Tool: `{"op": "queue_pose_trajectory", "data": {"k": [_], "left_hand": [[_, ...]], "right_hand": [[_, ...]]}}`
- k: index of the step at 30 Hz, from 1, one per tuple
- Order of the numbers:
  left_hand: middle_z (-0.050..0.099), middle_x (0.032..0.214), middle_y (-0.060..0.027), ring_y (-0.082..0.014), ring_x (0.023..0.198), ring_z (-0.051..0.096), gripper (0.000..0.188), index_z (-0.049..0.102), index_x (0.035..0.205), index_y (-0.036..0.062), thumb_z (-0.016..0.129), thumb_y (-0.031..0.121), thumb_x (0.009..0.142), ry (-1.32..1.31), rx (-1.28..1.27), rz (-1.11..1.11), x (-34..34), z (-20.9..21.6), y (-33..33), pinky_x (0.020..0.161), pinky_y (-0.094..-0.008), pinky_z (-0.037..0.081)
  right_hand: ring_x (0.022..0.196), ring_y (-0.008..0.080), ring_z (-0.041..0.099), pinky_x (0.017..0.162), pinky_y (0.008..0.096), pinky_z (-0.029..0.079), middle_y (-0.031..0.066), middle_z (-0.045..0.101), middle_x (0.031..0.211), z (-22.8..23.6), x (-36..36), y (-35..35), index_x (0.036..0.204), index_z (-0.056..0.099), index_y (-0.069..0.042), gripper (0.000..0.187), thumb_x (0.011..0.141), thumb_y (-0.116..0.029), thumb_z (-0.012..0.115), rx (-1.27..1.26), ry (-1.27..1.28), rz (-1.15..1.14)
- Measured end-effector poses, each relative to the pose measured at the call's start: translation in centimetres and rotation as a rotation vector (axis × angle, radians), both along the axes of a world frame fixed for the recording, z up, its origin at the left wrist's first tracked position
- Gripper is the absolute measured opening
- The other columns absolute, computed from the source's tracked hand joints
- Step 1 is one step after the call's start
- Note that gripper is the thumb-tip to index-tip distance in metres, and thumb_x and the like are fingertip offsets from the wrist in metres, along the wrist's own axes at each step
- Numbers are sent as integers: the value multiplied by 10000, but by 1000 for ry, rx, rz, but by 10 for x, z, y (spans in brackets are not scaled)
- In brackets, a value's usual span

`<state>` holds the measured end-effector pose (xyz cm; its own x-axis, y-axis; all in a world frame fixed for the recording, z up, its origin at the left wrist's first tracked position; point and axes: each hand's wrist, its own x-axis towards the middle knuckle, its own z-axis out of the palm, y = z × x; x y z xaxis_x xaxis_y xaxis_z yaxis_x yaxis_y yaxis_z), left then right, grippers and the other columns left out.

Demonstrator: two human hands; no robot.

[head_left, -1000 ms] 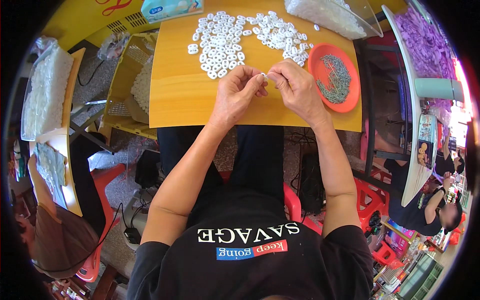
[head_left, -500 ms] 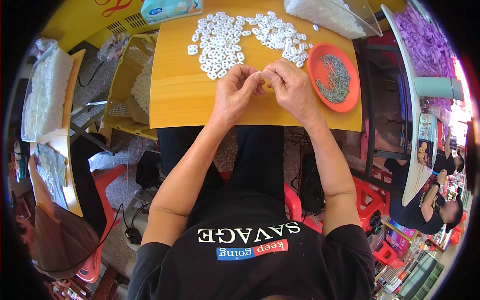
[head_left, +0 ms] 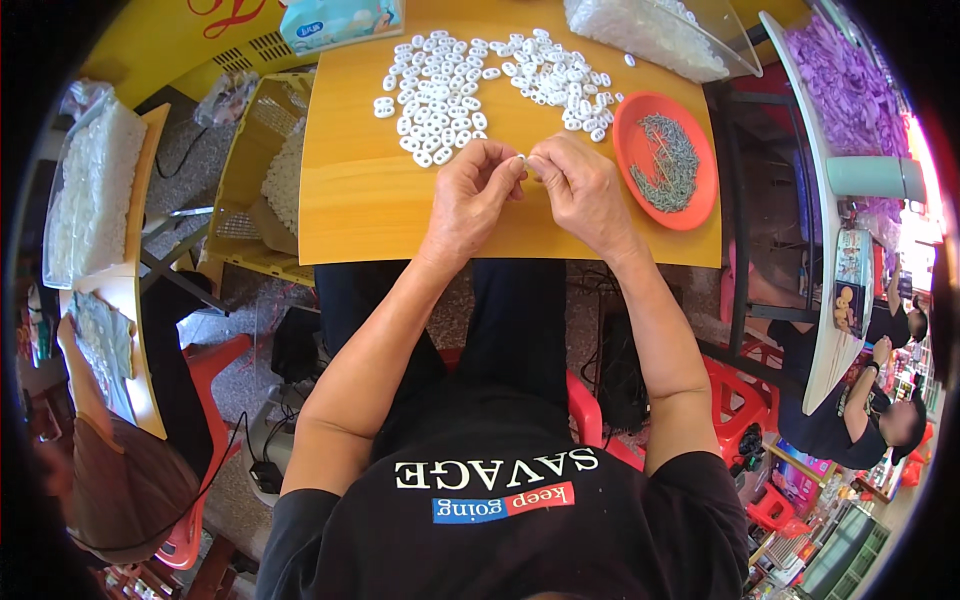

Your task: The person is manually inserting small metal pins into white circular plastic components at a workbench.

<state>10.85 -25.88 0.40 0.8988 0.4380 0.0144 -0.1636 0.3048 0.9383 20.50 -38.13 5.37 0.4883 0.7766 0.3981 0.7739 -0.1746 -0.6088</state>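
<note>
Over the near half of the wooden table, my left hand [head_left: 474, 197] is closed in a pinch on a small white plastic piece [head_left: 521, 157]. Only a bit of it shows between the fingertips. My right hand [head_left: 582, 193] pinches right against it, its fingers closed; whatever they grip is hidden. Beyond my hands lie many small white oval pieces with two holes [head_left: 437, 95], and a second pile of white oval pieces [head_left: 560, 78] sits to their right. A red oval plate [head_left: 626, 125] beside my right hand carries a heap of thin grey metal pins or screws [head_left: 672, 165].
A clear bin of white pieces [head_left: 650, 40] and a tissue pack [head_left: 340, 22] stand at the table's far edge. Left is a yellow crate [head_left: 232, 165]. A person [head_left: 130, 480] sits at a side table on the left. Purple pieces [head_left: 845, 90] lie on the right-hand table.
Both hands stay together at the white piece, with slight finger movement. They appear a little lower in the picture; the piles and plate look nearly the same.
</note>
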Motion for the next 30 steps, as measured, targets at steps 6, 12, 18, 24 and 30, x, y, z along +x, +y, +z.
{"op": "queue_pose_trajectory", "data": {"k": [6,12,18,24,30], "left_hand": [[626,815,-49,-96,702,584,145,586,973,-29,611,111,938,74,142,-12,0,1,0,654,-229,484],[616,766,-35,-82,673,585,135,579,928,-31,597,103,940,58,75,-15,5,2,1,610,-221,474],[621,805,-47,-95,690,590,133,570,958,-24,578,108,951,-5,-39,-21,4,1,2,637,-232,477],[621,805,-46,-93,688,587,125,572,956,-24,574,101,953,7,-1,-37,2,3,2,636,-231,475],[621,823,-52,-99,711,582,129,575,980,-25,588,100,950,35,31,-60,0,3,1,661,-228,472]], "right_hand": [[734,353,571,630,411,462,147,537,780,0,6,-2,834,521,10,82,868,-28,585,-57,-82,67],[715,307,585,633,379,466,130,563,798,-1,13,-3,853,547,18,76,885,-38,587,-50,-18,68],[704,247,602,612,333,467,113,591,815,3,15,-8,881,582,27,79,905,-48,588,-76,115,72],[734,303,590,643,375,466,132,578,802,4,13,-7,874,558,14,89,900,-64,590,-45,-16,106],[740,343,575,647,401,457,149,548,783,4,12,-7,850,522,15,103,895,-55,581,-61,12,111]]}}
